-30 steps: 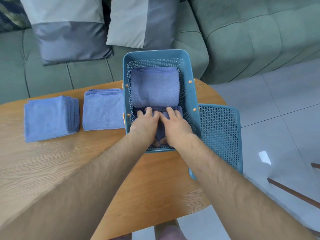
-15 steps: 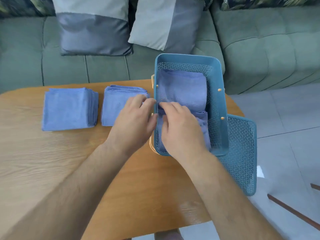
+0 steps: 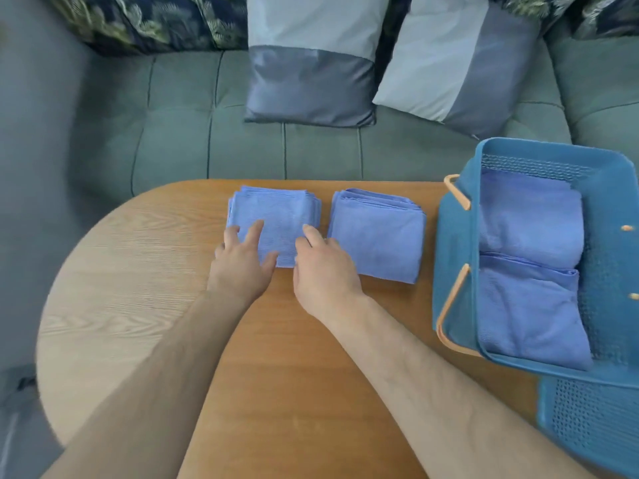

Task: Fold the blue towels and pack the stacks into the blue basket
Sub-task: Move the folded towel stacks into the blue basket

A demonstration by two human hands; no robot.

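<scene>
Two folded stacks of blue towels lie side by side on the wooden table (image 3: 145,305). My left hand (image 3: 242,259) rests on the left stack (image 3: 276,210), fingers spread on top and thumb at its near edge. My right hand (image 3: 323,271) touches that same stack's near right corner, its outer fingers over the gap beside the right stack (image 3: 380,240). The blue basket (image 3: 456,257) stands at the table's right end. It holds a folded towel stack at the far end (image 3: 532,219) and another at the near end (image 3: 529,316).
A blue mesh lid (image 3: 587,423) lies under the basket's near end and hangs past the table edge. A grey-green sofa (image 3: 173,133) with two grey cushions (image 3: 311,63) runs right behind the table. The basket has orange handles (image 3: 453,299) on its left side.
Both hands have left the basket and moved left across the table to the left stack. The view has swung left with them, so the basket now sits at the right edge.
</scene>
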